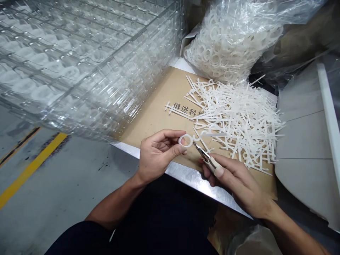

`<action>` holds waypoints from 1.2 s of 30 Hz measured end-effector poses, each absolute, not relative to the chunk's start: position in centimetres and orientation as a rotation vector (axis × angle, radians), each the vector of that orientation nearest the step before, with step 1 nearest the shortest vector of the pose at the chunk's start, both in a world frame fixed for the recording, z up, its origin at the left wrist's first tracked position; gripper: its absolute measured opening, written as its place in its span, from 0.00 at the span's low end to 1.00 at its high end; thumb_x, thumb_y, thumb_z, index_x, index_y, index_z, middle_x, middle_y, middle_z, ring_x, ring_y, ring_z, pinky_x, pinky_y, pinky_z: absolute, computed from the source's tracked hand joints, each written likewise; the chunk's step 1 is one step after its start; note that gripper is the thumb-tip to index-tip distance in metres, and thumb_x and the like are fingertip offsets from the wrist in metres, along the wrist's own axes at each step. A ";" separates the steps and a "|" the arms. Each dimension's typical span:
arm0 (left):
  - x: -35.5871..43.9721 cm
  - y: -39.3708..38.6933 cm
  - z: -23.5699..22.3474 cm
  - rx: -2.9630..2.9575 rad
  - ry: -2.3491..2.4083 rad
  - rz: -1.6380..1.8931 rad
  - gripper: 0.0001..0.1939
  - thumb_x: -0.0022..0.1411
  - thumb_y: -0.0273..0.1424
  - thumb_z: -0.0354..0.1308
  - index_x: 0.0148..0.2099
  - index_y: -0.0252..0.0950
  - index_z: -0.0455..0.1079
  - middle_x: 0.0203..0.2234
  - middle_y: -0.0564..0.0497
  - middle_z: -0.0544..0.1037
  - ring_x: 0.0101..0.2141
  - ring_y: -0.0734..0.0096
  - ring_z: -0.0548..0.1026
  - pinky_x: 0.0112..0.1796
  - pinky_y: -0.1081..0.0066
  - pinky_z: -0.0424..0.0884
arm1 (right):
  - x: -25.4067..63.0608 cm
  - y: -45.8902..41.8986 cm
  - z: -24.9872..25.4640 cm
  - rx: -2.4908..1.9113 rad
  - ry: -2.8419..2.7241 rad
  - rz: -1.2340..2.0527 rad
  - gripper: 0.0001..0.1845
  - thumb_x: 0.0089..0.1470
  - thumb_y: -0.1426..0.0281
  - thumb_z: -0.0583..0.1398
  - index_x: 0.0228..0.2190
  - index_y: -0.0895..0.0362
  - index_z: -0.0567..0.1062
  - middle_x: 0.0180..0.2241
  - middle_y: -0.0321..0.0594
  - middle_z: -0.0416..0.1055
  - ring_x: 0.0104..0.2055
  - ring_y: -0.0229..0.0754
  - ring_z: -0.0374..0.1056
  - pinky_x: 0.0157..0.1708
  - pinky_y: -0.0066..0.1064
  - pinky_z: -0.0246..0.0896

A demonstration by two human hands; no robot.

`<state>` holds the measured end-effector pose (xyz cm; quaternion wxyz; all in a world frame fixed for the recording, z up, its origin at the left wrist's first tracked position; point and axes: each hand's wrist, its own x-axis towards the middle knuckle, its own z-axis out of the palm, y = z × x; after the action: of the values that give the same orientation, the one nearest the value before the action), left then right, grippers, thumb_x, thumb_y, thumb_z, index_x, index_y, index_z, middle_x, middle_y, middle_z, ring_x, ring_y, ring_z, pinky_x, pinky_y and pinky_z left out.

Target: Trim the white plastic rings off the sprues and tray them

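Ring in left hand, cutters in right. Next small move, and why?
Probably ease the tips of the small cutters in the right hand up to the white plastic ring. The tips point at the ring but look just apart from it, and the left hand already pinches the ring steady at its fingertips.

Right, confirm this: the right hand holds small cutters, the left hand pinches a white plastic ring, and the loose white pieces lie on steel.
Wrong surface: the head view shows the loose white pieces on brown cardboard, not steel. The rest stands.
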<state>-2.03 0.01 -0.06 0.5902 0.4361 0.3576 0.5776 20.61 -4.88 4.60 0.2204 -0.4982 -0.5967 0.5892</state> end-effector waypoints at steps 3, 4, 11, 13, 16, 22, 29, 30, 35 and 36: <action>-2.0 -0.1 0.1 1.033 0.836 1.332 0.15 0.56 0.23 0.75 0.46 0.37 0.84 0.31 0.51 0.85 0.28 0.74 0.84 0.34 0.79 0.83 | 20.5 -5.1 4.5 -1.393 -1.680 1.572 0.22 0.73 0.50 0.52 0.40 0.54 0.74 0.34 0.38 0.71 0.33 0.41 0.65 0.33 0.34 0.58; -2.0 -0.1 0.1 1.040 0.841 1.331 0.15 0.56 0.23 0.75 0.46 0.37 0.84 0.31 0.51 0.85 0.28 0.74 0.84 0.34 0.79 0.83 | 20.5 -5.1 4.5 -1.393 -1.688 1.556 0.22 0.73 0.50 0.52 0.40 0.54 0.73 0.34 0.37 0.71 0.32 0.41 0.64 0.33 0.34 0.58; -1.9 -0.2 0.3 1.098 0.912 1.318 0.14 0.55 0.27 0.77 0.45 0.34 0.84 0.30 0.49 0.85 0.27 0.72 0.83 0.32 0.76 0.84 | 20.3 -5.3 4.1 -1.385 -1.680 1.509 0.21 0.73 0.51 0.52 0.39 0.55 0.73 0.32 0.36 0.69 0.31 0.40 0.62 0.32 0.33 0.58; -1.9 -0.2 0.4 1.108 0.935 1.308 0.15 0.55 0.28 0.77 0.45 0.34 0.84 0.30 0.48 0.85 0.27 0.71 0.83 0.32 0.75 0.84 | 20.2 -5.3 3.9 -1.386 -1.666 1.507 0.21 0.73 0.51 0.52 0.39 0.55 0.73 0.31 0.37 0.69 0.31 0.41 0.62 0.31 0.33 0.58; -1.9 -0.2 0.5 1.123 0.945 1.306 0.15 0.54 0.28 0.77 0.45 0.34 0.84 0.30 0.48 0.85 0.28 0.71 0.83 0.33 0.75 0.84 | 20.1 -5.4 3.8 -1.382 -1.658 1.500 0.22 0.73 0.52 0.52 0.39 0.55 0.73 0.30 0.36 0.68 0.30 0.41 0.61 0.30 0.33 0.57; -2.0 -0.3 0.3 1.150 0.949 1.312 0.15 0.55 0.27 0.76 0.46 0.35 0.84 0.31 0.47 0.86 0.29 0.70 0.84 0.35 0.75 0.84 | 20.1 -5.6 3.6 -1.371 -1.619 1.524 0.21 0.73 0.52 0.52 0.40 0.54 0.73 0.30 0.36 0.66 0.30 0.40 0.60 0.30 0.33 0.57; -1.9 -0.4 0.1 1.166 0.944 1.322 0.15 0.55 0.26 0.76 0.47 0.36 0.84 0.33 0.47 0.86 0.31 0.70 0.85 0.37 0.76 0.84 | 20.2 -5.8 3.4 -1.355 -1.580 1.557 0.21 0.73 0.51 0.51 0.45 0.54 0.74 0.31 0.37 0.67 0.31 0.41 0.60 0.30 0.33 0.58; -1.9 -0.4 0.1 1.166 0.950 1.321 0.15 0.55 0.26 0.76 0.47 0.36 0.84 0.33 0.47 0.86 0.31 0.70 0.85 0.37 0.75 0.84 | 20.2 -5.8 3.4 -1.356 -1.581 1.556 0.21 0.73 0.51 0.51 0.45 0.54 0.74 0.31 0.37 0.67 0.31 0.41 0.60 0.30 0.33 0.58; -1.9 -0.5 0.0 1.170 0.943 1.329 0.16 0.55 0.26 0.77 0.46 0.36 0.84 0.34 0.47 0.86 0.33 0.67 0.86 0.38 0.74 0.85 | 20.2 -5.8 3.3 -1.355 -1.585 1.544 0.21 0.73 0.52 0.51 0.45 0.54 0.74 0.32 0.38 0.68 0.31 0.41 0.61 0.30 0.33 0.59; -1.9 -0.5 0.0 1.168 0.940 1.331 0.16 0.55 0.26 0.77 0.47 0.36 0.84 0.34 0.47 0.86 0.33 0.67 0.86 0.38 0.74 0.85 | 20.2 -5.8 3.2 -1.356 -1.586 1.543 0.21 0.73 0.52 0.51 0.45 0.54 0.74 0.32 0.38 0.68 0.31 0.42 0.61 0.30 0.33 0.59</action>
<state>-1.89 -0.48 0.03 0.5382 0.4911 0.3950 0.5597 20.20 -5.83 3.25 0.2698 -0.5031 -0.5884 0.5726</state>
